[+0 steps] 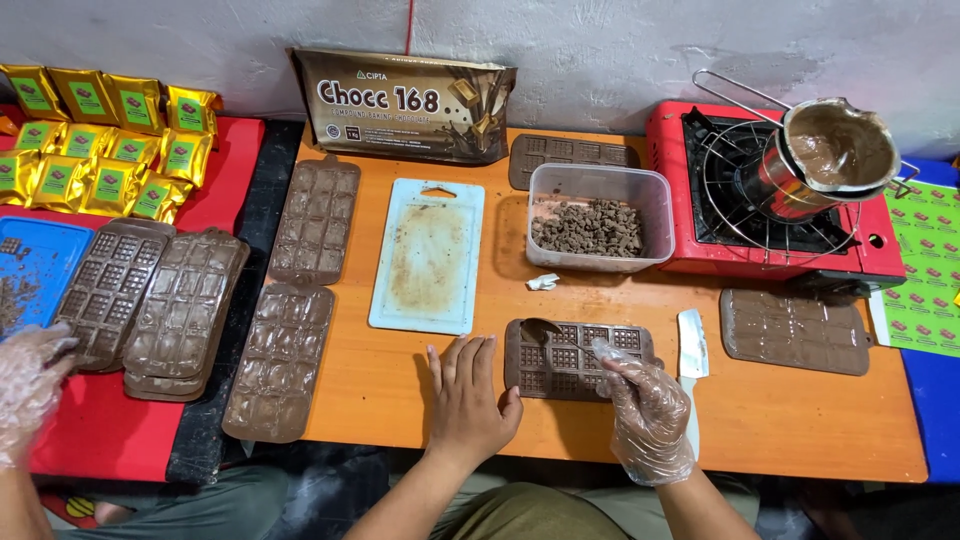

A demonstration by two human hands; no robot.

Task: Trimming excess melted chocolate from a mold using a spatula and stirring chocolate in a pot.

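Orange tabletop (400, 400) against a rough grey wall, crowded with chocolate work. Bare left hand (467, 395) lies flat, fingers spread, pressed beside the brown chocolate mould (575, 362), seemingly to steady it. Gloved right hand (648, 415) pinches a spoon (545, 330) whose bowl rests over the mould's left cells. Clear tub of chocolate chunks (598, 215) sits just behind, within reach; the pot of melted chocolate (835, 150) stands on the red stove (880, 240) to the right. Another person's gloved hand (25, 385) works far left
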